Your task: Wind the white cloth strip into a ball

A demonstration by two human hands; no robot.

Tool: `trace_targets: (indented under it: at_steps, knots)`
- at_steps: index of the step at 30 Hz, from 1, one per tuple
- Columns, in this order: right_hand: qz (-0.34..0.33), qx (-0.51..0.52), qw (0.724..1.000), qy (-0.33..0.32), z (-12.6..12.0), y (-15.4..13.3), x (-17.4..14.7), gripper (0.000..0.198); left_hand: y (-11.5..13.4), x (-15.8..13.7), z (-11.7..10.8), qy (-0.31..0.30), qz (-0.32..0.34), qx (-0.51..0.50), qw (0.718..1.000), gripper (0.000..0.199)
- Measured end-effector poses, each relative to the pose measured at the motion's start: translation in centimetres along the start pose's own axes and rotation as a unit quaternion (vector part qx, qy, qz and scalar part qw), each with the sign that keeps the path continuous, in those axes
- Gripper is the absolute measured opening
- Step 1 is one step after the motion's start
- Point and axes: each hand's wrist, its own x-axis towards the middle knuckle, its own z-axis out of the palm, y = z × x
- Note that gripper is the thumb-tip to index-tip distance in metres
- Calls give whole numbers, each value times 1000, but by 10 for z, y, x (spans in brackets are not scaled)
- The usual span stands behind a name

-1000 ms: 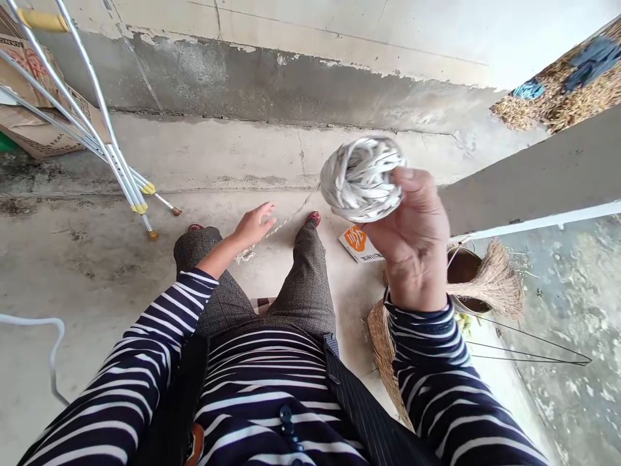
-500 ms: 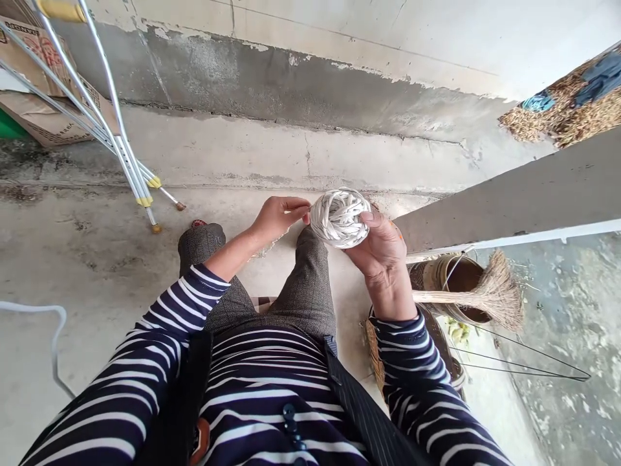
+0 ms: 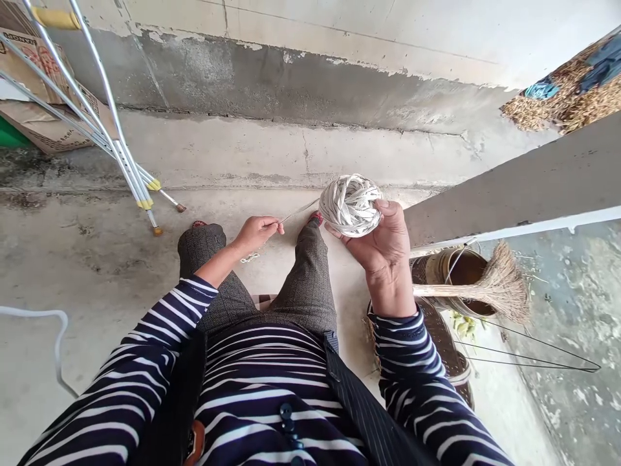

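Note:
A round ball of white flat cord (image 3: 350,206), wound in many crossing strands with thin dark lines, rests in my right hand (image 3: 385,243). The thumb presses on its right side and the fingers support it from beneath. My left hand (image 3: 257,233) is over my left knee, its thumb and forefinger pinching a thin strand (image 3: 299,211) that runs taut up to the ball's left edge. On the floor below the left hand lies a small pale loop of cord (image 3: 250,257).
Crutches (image 3: 116,142) lean at the left by cardboard boxes (image 3: 58,123). To the right are a bucket (image 3: 456,272), a straw broom (image 3: 504,288) and a low grey wall (image 3: 495,181). A pale bent tube (image 3: 61,336) is at the lower left.
My left hand has moved away from the ball, down and to the left, drawing out a length of strand. The ball in my right hand has shifted slightly up and right.

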Motion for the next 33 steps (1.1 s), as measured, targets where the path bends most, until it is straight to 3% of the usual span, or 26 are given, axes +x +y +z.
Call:
trace_targets:
  at_steps: [9,15,17,19,21,24,27,30,33]
  knots:
    - [-28,-10,999,-31,28,-2,-27,54,-19,22,-7,-6,-43,32,999,28]
    - [-65,-26,997,-32,33,-4,-43,56,-60,11,0,-66,-156,104,980,21]
    - [-59,-35,997,-17,27,2,-39,51,-65,2,0,-31,-179,115,977,22]
    - [-39,-47,998,0,17,15,-30,46,-57,-5,0,45,-151,81,984,29]
    - [-24,-52,998,22,6,32,-20,45,-37,-10,1,86,-80,2,993,38]
    - [-2,-57,998,37,-5,56,-10,48,1,-12,10,31,23,-124,992,55]
    - [23,-55,998,27,-8,71,-8,46,25,-7,25,2,57,-155,986,61]
    - [23,-39,999,25,-11,75,-8,46,28,-1,37,-2,46,-168,985,48]
    - [41,-29,999,17,-20,75,-9,47,18,-1,37,-40,22,-184,982,48]
